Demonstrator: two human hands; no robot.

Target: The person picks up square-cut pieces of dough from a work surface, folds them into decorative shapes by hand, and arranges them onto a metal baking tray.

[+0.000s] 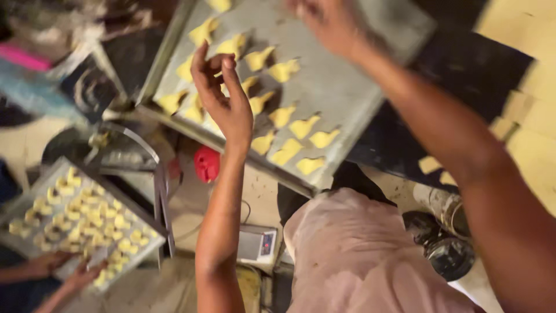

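Yellow dough pieces (282, 116) in rows on a grey metal tray (347, 81). Left hand (223, 98) above them, fingers loosely curled, nothing gripped. Right hand (324, 20) blurred at tray's far edge, grip unclear. Second filled tray (17, 203) lower left, another person's hands (81, 273) beneath.

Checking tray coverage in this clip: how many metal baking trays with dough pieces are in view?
2. One large tray lies at top centre under the person's left hand and right hand; a smaller tray sits lower left. None seems hidden.
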